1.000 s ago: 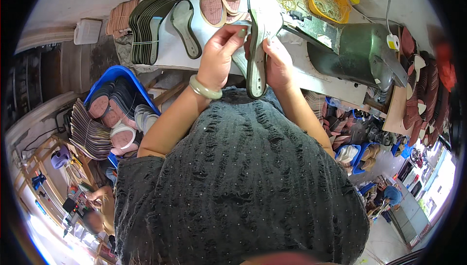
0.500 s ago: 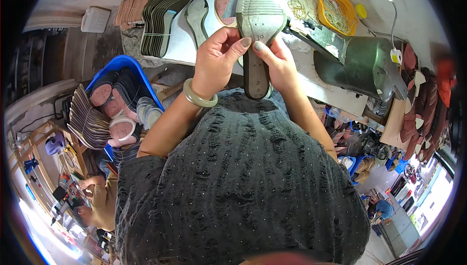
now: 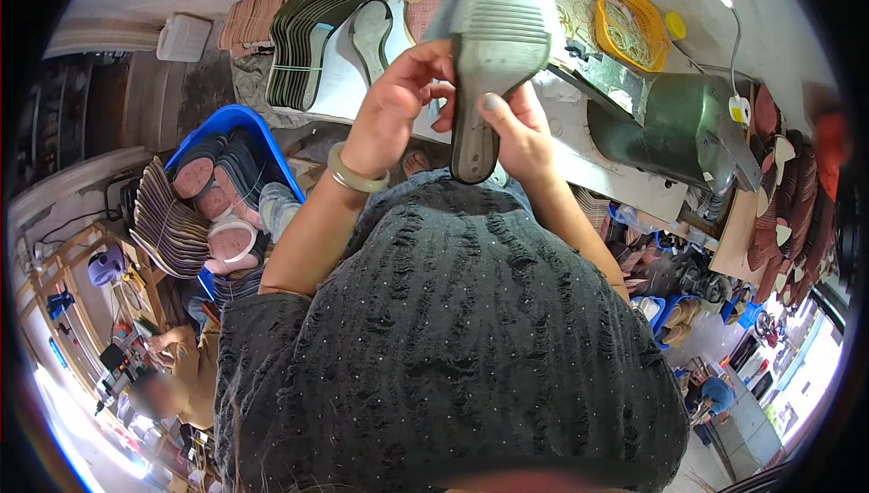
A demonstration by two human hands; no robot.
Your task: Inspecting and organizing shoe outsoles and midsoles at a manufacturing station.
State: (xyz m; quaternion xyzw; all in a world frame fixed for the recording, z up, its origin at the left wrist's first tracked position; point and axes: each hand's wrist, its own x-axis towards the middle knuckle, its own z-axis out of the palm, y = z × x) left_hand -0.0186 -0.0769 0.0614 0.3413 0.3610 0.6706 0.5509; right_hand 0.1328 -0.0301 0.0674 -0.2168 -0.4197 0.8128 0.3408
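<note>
A grey-white shoe sole (image 3: 502, 31) with a dark edge is held up in front of me, its ribbed underside facing me and its narrow heel end pointing down. My right hand (image 3: 525, 135) grips its right side, thumb across the narrow middle and fingers behind. On the other side, my left hand (image 3: 385, 117) has bent fingers against the sole's left edge; some fingertips are hidden there. Something pale blue shows behind the sole's upper left edge. Another similar sole (image 3: 369, 36) lies on the white table (image 3: 344, 86), beside a tied stack of dark-edged soles (image 3: 303, 49).
A yellow basket (image 3: 631, 27) of pale bands sits on the table beside a dark green machine (image 3: 647, 126). At left stands a blue bin (image 3: 240, 113) full of soles and insoles. A person in a tan top (image 3: 195, 375) works at lower left.
The sole has come up closer and tilted slightly to the right. My left thumb has left its front, and that hand has shifted to the left edge.
</note>
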